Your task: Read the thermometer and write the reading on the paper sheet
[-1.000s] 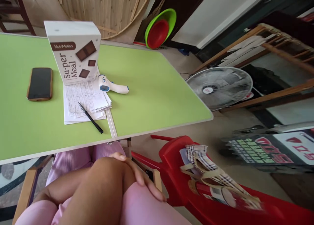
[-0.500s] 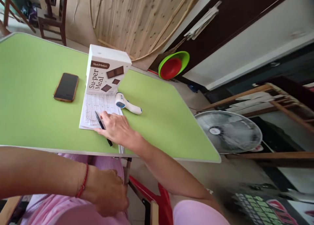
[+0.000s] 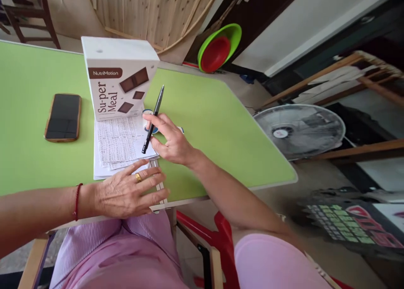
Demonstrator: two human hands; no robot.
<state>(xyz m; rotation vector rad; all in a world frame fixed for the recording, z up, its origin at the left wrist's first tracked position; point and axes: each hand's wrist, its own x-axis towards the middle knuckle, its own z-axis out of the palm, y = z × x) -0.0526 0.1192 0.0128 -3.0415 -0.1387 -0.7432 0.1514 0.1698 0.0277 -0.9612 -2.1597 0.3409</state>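
My right hand [image 3: 172, 139] pinches the black pen [image 3: 152, 119] between thumb and fingers [image 3: 150, 118], tip down over the papers [image 3: 121, 141]. My left hand [image 3: 128, 192] rests flat, fingers spread, on the table [image 3: 214, 125] edge.

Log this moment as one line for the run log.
right hand: holds pen above papers | left hand: flat at table edge, touching papers | box upright behind papers

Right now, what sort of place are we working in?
Probably a home or small shop's informal desk area: a green table with printed sheets, a floor fan beside it, and plastic basins against a wooden panel.
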